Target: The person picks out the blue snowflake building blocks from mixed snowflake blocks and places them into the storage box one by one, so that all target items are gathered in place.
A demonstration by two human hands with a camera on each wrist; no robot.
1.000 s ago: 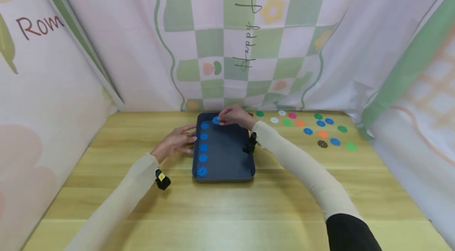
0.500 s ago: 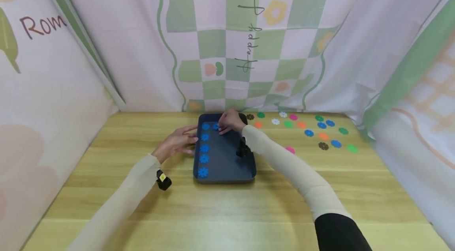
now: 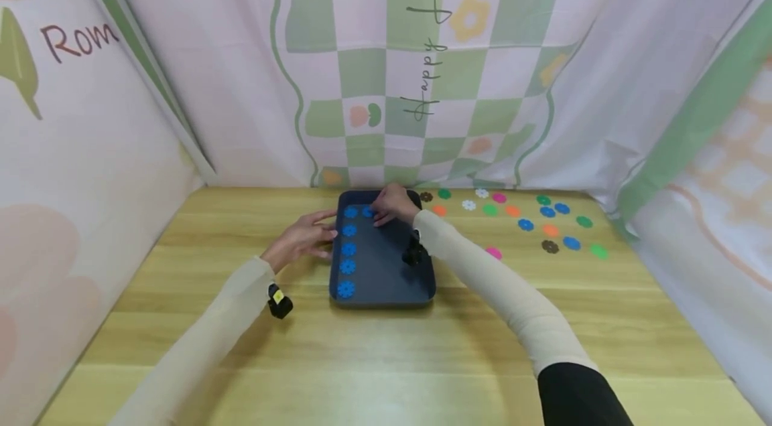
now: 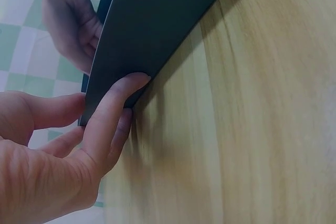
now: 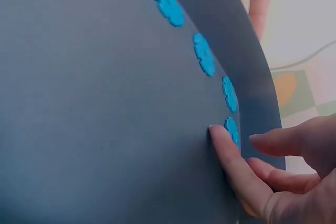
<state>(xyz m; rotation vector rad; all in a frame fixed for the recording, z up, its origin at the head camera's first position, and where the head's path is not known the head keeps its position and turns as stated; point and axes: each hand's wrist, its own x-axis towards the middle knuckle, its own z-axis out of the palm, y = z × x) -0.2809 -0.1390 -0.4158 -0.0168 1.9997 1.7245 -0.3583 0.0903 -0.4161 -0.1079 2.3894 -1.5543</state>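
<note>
A dark grey tray [image 3: 392, 272] lies on the wooden table. My left hand [image 3: 303, 237] holds its left wall, with the thumb at the rim and the fingers against the outer side in the left wrist view. Several blue flower-shaped pieces [image 3: 347, 266] form a column along the tray's left side. Over the far end, my right hand [image 3: 395, 203] touches another blue flower-shaped piece [image 3: 367, 211], partly hidden by its fingers. In the right wrist view, the right index finger [image 5: 231, 158] lies almost straight on the tray floor, beside a blue piece and apart from the thumb.
Flower-shaped pieces in blue, green, orange, white, pink and brown lie scattered on the table [image 3: 512, 359] to the tray's right. A pink piece [image 3: 494, 253] lies near the right forearm. Patterned cloth [image 3: 416, 64] hangs behind the table's far edge.
My right hand has moved slightly toward me, bringing the blue flower-shaped piece from the tray's far wall down beside the column's far end. The left hand stays at the tray's left wall.
</note>
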